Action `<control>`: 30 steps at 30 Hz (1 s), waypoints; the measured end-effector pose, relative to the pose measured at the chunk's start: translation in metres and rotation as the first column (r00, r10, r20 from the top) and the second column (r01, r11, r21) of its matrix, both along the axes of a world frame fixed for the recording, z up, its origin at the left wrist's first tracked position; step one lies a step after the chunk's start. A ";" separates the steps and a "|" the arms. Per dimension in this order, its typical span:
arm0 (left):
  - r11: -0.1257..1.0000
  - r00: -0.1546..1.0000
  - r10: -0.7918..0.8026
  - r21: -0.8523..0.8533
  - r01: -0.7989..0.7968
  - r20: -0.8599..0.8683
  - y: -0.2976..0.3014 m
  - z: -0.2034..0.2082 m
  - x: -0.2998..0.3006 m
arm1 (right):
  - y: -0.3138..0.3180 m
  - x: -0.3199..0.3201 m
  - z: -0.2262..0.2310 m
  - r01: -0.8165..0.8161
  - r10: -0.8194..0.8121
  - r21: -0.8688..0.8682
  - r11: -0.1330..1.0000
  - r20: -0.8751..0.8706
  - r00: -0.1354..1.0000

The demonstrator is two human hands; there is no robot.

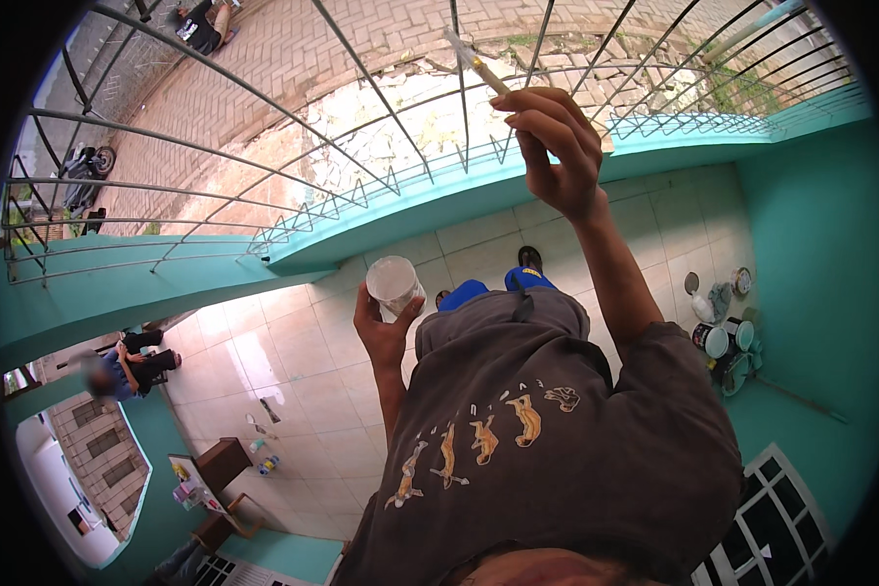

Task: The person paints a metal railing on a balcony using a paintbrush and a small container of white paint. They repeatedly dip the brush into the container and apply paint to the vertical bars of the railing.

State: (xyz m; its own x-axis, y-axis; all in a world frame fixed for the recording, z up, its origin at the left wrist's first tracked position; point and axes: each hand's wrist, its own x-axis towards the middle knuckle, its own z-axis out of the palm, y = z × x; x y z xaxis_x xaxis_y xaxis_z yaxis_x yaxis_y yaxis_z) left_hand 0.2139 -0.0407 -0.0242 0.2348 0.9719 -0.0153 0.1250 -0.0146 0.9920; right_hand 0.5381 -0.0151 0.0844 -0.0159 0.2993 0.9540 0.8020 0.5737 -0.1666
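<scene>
My right hand (564,156), raised at the top middle, pinches the pale handle of a paintbrush (491,78). Its whitish bristles point up and left and overlap a thin upright bar of the metal fence (462,103); whether they touch it I cannot tell. Lower and to the left, my left hand (386,327) is wrapped round a white plastic cup (396,283), holding it in front of my body. The cup's top looks whitish, and its contents are hard to make out.
The fence stands on a turquoise low wall (430,200). Paint buckets (715,340) and tools lie on the tiled floor (313,347) at right. A seated person (127,371) is at left, near a small table (200,479). Outside are another person (200,27) and a motorcycle (86,166).
</scene>
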 end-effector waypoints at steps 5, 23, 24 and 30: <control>1.000 1.000 -0.005 0.004 0.005 -0.007 0.000 0.003 0.001 | 0.006 0.021 0.016 0.006 -0.007 0.030 1.000 0.020 1.000; 1.000 0.999 -0.025 -0.002 0.025 -0.029 -0.005 -0.004 -0.005 | 0.013 0.038 0.052 -0.120 0.139 -0.144 0.982 0.132 0.981; 1.000 0.999 -0.025 0.002 0.025 -0.036 -0.006 -0.004 -0.005 | 0.012 0.042 0.057 -0.116 0.136 -0.141 0.983 0.139 0.981; 1.000 0.999 -0.022 -0.016 0.021 -0.045 -0.006 -0.005 -0.008 | 0.002 0.042 0.075 -0.211 0.211 -0.114 0.971 -0.009 0.977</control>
